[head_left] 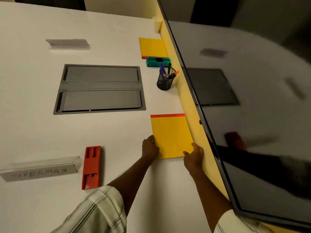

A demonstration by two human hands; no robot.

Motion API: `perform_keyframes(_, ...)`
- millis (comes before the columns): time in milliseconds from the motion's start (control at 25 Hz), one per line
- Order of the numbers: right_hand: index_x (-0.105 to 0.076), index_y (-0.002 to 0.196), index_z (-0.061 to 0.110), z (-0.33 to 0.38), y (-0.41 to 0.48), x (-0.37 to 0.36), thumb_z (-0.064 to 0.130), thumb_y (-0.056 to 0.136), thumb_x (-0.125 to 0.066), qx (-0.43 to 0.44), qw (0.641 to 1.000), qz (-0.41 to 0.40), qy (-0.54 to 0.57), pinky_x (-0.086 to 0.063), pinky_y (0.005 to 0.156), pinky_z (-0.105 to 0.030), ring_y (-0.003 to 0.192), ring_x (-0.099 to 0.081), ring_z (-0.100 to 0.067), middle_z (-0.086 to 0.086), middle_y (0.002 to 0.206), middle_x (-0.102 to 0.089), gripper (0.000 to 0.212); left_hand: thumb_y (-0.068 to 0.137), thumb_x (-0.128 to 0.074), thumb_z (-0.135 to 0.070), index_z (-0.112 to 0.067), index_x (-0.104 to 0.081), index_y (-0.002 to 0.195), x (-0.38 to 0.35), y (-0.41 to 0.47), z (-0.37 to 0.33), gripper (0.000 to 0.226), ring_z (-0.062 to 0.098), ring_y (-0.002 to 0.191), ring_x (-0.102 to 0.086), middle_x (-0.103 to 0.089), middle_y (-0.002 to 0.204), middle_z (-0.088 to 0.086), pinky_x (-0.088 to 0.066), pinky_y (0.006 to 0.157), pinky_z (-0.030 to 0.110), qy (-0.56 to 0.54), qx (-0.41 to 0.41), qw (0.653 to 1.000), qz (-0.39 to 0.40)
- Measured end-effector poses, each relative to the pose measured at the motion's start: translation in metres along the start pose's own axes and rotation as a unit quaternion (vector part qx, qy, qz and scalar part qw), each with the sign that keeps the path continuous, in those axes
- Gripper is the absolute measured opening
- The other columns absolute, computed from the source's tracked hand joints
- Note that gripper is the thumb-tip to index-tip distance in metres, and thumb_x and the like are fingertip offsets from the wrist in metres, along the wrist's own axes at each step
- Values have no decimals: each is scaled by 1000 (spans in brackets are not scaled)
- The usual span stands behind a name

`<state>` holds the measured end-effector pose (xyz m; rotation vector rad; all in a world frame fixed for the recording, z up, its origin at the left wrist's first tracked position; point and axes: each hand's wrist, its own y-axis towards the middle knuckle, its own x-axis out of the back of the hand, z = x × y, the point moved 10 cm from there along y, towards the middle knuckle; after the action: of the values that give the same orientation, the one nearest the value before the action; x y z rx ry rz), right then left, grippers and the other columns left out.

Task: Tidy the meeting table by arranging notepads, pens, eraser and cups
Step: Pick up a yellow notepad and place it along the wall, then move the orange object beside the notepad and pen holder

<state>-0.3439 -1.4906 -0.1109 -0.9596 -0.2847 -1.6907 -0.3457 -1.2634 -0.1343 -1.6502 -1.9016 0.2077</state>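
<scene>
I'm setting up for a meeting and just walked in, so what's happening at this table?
A person is tidying. The left hand and right hand hold the near notepad at its lower corners, flat on the table beside the yellow ledge. Farther along that ledge sit a pen cup, a green eraser and a second notepad. A red tray lies to the left, untouched.

On the white laminate surface [33, 81], we found the near yellow paper notepad [171, 137] along the right edge. Behind it stood the black mesh pen cup [165, 80], then the green block eraser [158, 61], just before the far yellow paper notepad [152, 47]. The red plastic pen case [91, 167] lay well left of the near notepad.
</scene>
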Motion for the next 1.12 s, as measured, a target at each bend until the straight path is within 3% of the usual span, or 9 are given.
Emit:
perform_keyframes(80, -38, 142, 0, -2, -1, -2, 2, 91, -60, 9, 999, -4, -31, -39, 104, -40, 133, -39, -36, -21, 145, -37, 55, 80, -54, 9, -12, -57, 96, -1, 1, 1, 26, 30, 89, -55, -55, 88, 10, -47, 66, 32, 28, 4, 1000, -5)
perform_keyframes(160, -38, 142, 0, -2, -1, -4, 6, 93, -59, 16, 998, -15, -63, -39, 104, -39, 133, -39, -36, -22, 145, -36, 54, 80, -54, 6, 2, -53, 114, -5, 1, 2, 34, 38, 99, -56, -57, 106, 24, -49, 81, 41, 63, 7, 998, -1)
perform_keyframes(400, -46, 136, 0, 1, -11, -8, 15, 94, -58, 30, 987, -49, -152, -40, 101, -41, 132, -35, -35, -21, 144, -34, 46, 84, -60, -7, -4, -49, 124, -8, -1, 0, 42, 35, 115, -50, -51, 122, 18, -45, 92, 41, 117, 4, 993, -10)
perform_keyframes(640, -52, 130, 8, -2, -18, -7, 23, 94, -57, 7, 974, -64, -215, -37, 98, -44, 129, -34, -32, -15, 143, -34, 40, 86, -56, -7, -8, -45, 126, -6, -7, 6, 41, 34, 112, -45, -39, 121, 14, -51, 87, 45, 114, 7, 993, -4)
perform_keyframes(880, -56, 125, 4, 52, -61, -43, 18, 93, -58, 120, 977, -73, -158, -41, 95, -43, 119, -45, -32, -16, 131, -49, 35, 94, -53, -20, -3, -51, 127, 42, -14, -12, 37, 32, 118, -47, -49, 125, 18, -42, 95, 37, 165, -62, 982, -74)
perform_keyframes(1120, -49, 132, 6, 101, -108, -105, 23, 95, -55, 162, 980, 3, -118, -37, 102, -35, 122, -42, -27, -13, 132, -47, 42, 96, -50, -19, 3, -56, 119, 117, -19, -18, 32, 33, 110, -53, -55, 119, 20, -43, 87, 36, 195, -108, 965, -140)
